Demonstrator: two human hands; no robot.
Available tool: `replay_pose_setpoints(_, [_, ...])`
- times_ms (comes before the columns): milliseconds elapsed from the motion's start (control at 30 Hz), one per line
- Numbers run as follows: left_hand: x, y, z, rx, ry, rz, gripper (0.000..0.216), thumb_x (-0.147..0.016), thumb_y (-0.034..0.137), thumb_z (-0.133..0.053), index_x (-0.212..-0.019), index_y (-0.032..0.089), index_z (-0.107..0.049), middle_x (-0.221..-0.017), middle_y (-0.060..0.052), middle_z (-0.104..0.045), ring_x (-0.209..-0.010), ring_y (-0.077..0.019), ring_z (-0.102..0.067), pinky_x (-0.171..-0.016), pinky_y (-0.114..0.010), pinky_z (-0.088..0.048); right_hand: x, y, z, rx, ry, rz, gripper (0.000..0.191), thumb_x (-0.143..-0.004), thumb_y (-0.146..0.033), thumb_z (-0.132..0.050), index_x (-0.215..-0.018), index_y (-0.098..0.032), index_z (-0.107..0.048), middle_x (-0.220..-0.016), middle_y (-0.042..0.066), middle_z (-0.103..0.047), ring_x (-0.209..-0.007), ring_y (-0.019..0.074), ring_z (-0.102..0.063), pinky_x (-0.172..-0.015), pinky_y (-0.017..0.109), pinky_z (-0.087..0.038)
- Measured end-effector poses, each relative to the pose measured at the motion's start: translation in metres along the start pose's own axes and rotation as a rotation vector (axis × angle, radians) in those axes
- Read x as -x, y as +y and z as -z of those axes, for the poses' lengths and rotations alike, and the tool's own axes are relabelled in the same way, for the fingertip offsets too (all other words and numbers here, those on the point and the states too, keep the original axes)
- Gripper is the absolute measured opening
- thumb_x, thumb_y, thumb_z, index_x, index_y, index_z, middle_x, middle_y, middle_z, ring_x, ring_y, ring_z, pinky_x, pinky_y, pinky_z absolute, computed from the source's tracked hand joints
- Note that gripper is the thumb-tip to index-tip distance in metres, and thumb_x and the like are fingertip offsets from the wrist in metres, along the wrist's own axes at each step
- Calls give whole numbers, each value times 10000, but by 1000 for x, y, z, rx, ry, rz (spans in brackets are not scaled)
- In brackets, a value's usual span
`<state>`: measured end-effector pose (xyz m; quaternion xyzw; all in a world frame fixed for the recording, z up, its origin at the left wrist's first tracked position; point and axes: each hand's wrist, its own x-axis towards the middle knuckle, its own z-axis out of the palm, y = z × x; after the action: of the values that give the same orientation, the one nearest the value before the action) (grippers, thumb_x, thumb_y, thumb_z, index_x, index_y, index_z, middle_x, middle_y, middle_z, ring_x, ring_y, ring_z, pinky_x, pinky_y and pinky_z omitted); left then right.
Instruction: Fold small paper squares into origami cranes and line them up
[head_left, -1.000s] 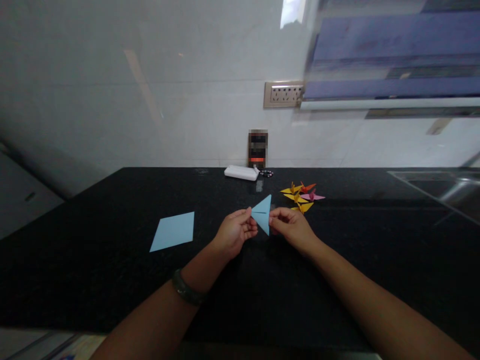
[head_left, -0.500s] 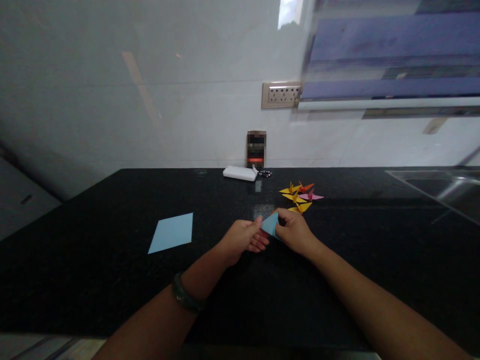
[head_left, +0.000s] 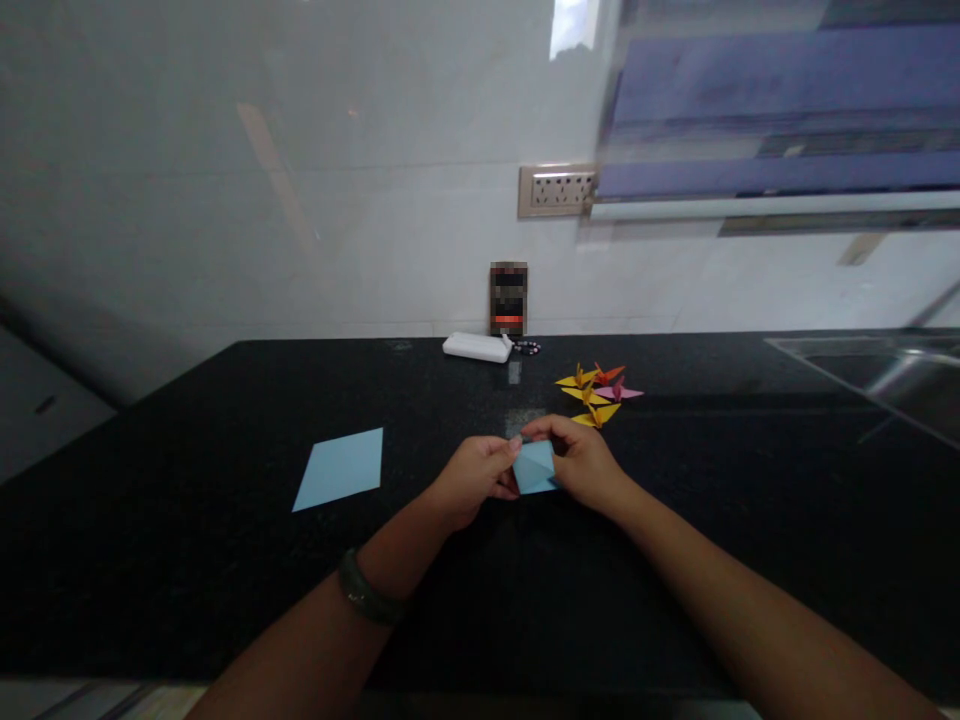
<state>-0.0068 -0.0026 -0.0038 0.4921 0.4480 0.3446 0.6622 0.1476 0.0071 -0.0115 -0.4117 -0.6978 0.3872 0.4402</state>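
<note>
A folded piece of light blue origami paper (head_left: 535, 468) is held between both hands above the dark counter. My left hand (head_left: 480, 472) pinches its left edge, thumb on top and fingers behind. At the opposite edge, my right hand (head_left: 583, 462) grips the paper between thumb and fingers, partly covering it. Creases and a squarish folded face show toward me. Just beyond my right hand stand several folded paper cranes (head_left: 598, 414) in yellow, orange and pink. A flat light blue paper sheet (head_left: 341, 468) lies to the left of my left hand.
At the back of the black counter (head_left: 225, 590) lies a white power bank (head_left: 477, 347) with a beaded strap. A phone-like device (head_left: 508, 298), its screen blurred out, leans on the tiled wall. A sink (head_left: 911, 365) is at the far right.
The blue paper has gone from a narrow triangular look to a wider, squarish face. My left fingers have closed in behind it, and my right fingers reach further over its top edge.
</note>
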Motion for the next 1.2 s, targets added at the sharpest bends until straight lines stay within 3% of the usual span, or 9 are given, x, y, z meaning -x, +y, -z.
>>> replay_pose_setpoints(200, [-2, 1, 1, -16, 151, -150, 371, -693, 466, -543, -582, 111, -555, -474, -3, -532, -430, -76, -479, -455, -196, -379, -5, -8, 0, -364, 75, -297, 318, -739, -399, -486, -951, -170, -550, -684, 17, -564, -540, 109, -512, -443, 212, -415])
replay_pose_setpoints(300, [-4, 1, 2, -41, 274, -220, 351, -688, 444, -556, -570, 113, -561, -459, 0, -530, -418, -78, -473, -438, -193, -366, -5, -12, 2, -405, -22, -399, 424, -757, -530, -408, -873, -150, -556, -701, 41, -566, -527, 111, -526, -396, 203, -418])
replay_pose_setpoints(467, [-4, 2, 1, -58, 345, -273, 284, -672, 383, -590, -594, 110, -590, -459, 0, -547, -427, -83, -485, -445, -197, -381, -2, -11, 0, -238, -89, -328, 302, -641, -400, -640, -764, -149, -525, -580, -27, -516, -453, 68, -469, -383, 174, -403])
replay_pose_setpoints(667, [-1, 3, -2, -78, 280, -224, 195, -627, 305, -643, -621, 113, -610, -540, -16, -603, -481, -89, -537, -473, -194, -407, -4, -9, 2, -288, -6, -256, 209, -671, -332, -611, -718, -154, -513, -556, -51, -485, -399, 40, -390, -344, 162, -336])
replay_pose_setpoints(867, [-1, 3, -1, -96, 215, -195, 175, -614, 280, -654, -603, 119, -587, -497, 8, -579, -439, -73, -510, -456, -185, -396, -3, -11, 4, -249, -40, -258, 195, -650, -318, -627, -675, -155, -523, -545, -51, -494, -403, 46, -385, -360, 173, -305])
replay_pose_setpoints(1067, [1, 4, -4, -164, 251, -201, 129, -596, 219, -650, -552, 128, -571, -472, 17, -575, -421, -80, -515, -438, -186, -392, -1, -15, 0, -280, -46, -262, 245, -587, -333, -683, -687, -143, -565, -574, -33, -547, -494, 71, -460, -477, 198, -359])
replay_pose_setpoints(1200, [2, 3, -7, -221, 250, -179, 119, -598, 216, -640, -544, 134, -574, -461, 12, -581, -427, -94, -530, -448, -196, -397, 1, -15, -2, -262, -64, -285, 243, -573, -317, -690, -670, -136, -560, -553, -33, -539, -479, 72, -447, -471, 201, -349])
